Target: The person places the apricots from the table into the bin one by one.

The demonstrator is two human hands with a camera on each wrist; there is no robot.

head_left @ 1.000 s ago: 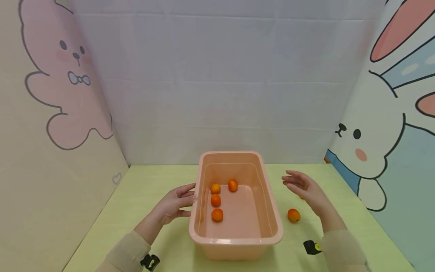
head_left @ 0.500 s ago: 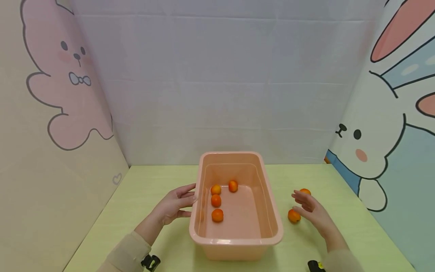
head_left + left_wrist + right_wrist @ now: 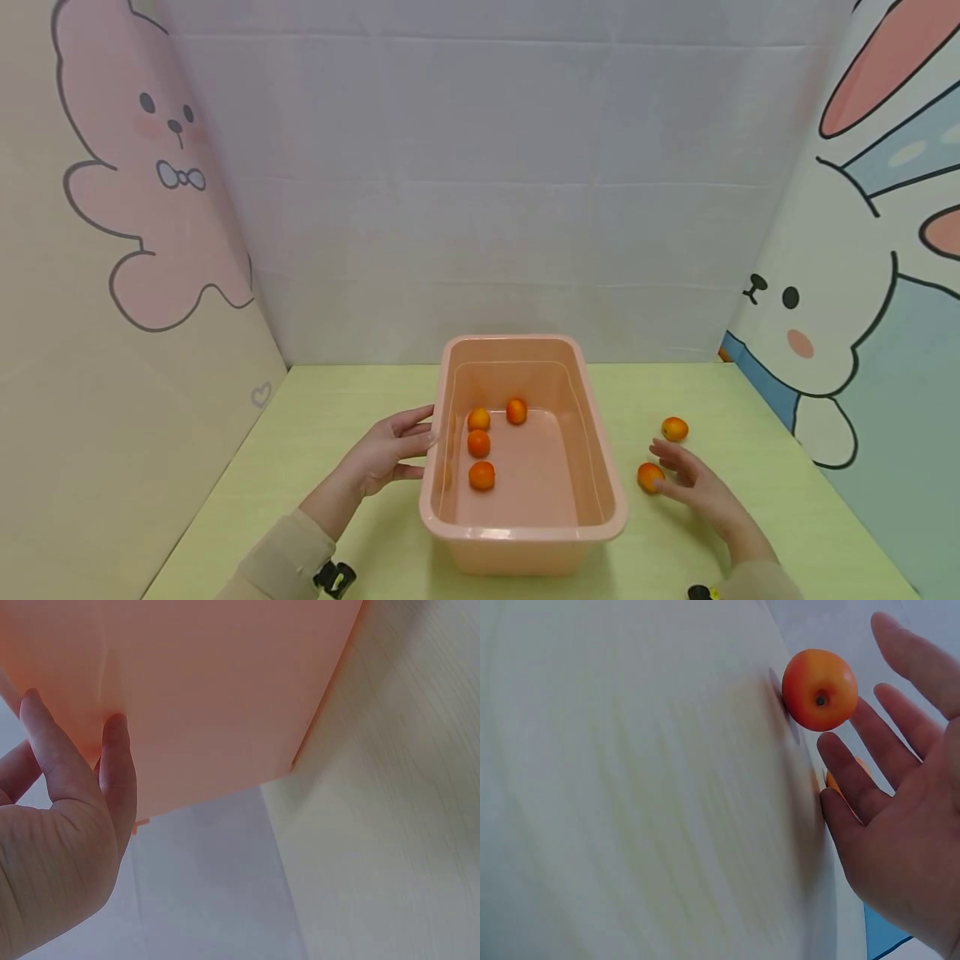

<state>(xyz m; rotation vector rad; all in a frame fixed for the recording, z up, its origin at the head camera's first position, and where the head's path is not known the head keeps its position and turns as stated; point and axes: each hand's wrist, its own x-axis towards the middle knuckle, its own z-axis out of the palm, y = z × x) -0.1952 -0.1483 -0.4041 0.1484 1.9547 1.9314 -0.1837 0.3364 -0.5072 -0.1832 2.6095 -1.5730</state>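
Observation:
A pink plastic bin (image 3: 525,532) stands on the table with several small orange-red fruits (image 3: 482,476) lying inside along its left part. Against its left side rests my left hand (image 3: 386,450); in the left wrist view the fingers, nearly straight, touch the bin wall (image 3: 217,697). My right hand (image 3: 701,487) is lowered beside a round orange-red fruit (image 3: 648,477) right of the bin, thumb near it and fingers spread. The right wrist view shows that fruit, apple-shaped with a dimpled stem end, close to the fingertips, not gripped. Beyond the hand lies another fruit (image 3: 675,429).
The pale yellow-green table (image 3: 360,385) ends at a white cloth backdrop (image 3: 480,183). Side panels with a pink cartoon bear (image 3: 157,225) and a white rabbit (image 3: 817,300) flank it. Each wrist carries a black band mount (image 3: 334,578).
My right hand has come down and toward me, from above the far fruit to the nearer one, uncovering the far fruit. My left hand and the bin stay in place.

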